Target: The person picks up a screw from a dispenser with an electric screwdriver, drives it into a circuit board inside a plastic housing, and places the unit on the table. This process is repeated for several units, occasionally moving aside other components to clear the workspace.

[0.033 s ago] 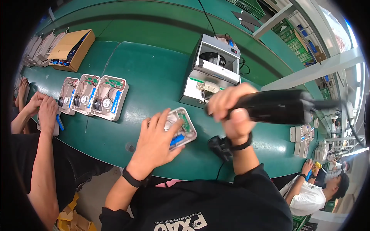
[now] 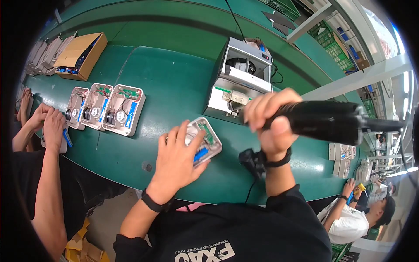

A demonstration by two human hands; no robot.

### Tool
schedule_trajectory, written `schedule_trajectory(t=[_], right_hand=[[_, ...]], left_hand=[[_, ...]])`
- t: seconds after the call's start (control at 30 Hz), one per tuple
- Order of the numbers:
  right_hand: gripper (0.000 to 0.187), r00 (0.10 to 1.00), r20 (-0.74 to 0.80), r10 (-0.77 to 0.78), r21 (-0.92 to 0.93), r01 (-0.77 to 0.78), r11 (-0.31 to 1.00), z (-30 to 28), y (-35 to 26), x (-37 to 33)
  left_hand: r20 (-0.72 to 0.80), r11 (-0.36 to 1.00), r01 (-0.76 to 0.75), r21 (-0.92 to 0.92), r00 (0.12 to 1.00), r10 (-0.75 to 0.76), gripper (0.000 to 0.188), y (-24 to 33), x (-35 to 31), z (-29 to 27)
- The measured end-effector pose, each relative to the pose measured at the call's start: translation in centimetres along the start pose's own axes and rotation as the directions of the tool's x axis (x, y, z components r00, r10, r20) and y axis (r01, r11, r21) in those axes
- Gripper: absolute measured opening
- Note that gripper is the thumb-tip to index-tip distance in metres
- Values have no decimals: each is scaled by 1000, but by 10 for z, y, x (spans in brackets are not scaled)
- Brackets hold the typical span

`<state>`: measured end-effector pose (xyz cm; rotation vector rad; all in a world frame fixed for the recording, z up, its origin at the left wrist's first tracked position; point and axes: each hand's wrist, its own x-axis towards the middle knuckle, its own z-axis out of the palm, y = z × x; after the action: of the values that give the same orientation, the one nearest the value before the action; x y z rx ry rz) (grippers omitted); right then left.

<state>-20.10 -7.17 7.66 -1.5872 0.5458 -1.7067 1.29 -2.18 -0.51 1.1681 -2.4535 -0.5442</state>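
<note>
My left hand (image 2: 176,159) holds a white plastic housing (image 2: 216,150) on the bench. Its spread fingers reach over the left rim, and the thumb lies along the near side. Inside are a green circuit board (image 2: 208,135), a blue battery pack (image 2: 200,155) and thin wires; the hand covers the rest. Raised to the right of the housing, my right hand (image 2: 275,124) is wrapped around a black corded electric screwdriver (image 2: 325,120). The tool lies nearly level, its cord end to the right. Its tip is hard to make out near the screw feeder (image 2: 240,83).
Three similar open housings (image 2: 124,111) stand in a row on the left. Behind them is a cardboard box (image 2: 83,56). A co-worker's hands (image 2: 50,124) work at far left; another person (image 2: 353,218) sits at right. A black corded piece (image 2: 252,162) is beside my right wristband.
My right hand and the screwdriver have shifted slightly to the right. The left hand and its housing have hardly moved.
</note>
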Motion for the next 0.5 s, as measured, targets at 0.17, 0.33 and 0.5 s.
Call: schedule_trajectory(t=[0.17, 0.33, 0.5], right_hand=[[30, 990, -136, 32, -322, -74, 944, -14, 11, 13], [29, 970, -84, 227, -150, -237, 960, -8, 11, 5], [30, 957, 25, 288, 11, -288, 958, 10, 18, -23]], left_hand=[[-253, 942, 309, 133, 929, -269, 70, 26, 11, 26], [-276, 932, 342, 123, 914, -299, 69, 26, 9, 28], [-268, 934, 339, 111, 915, -300, 67, 27, 9, 26]])
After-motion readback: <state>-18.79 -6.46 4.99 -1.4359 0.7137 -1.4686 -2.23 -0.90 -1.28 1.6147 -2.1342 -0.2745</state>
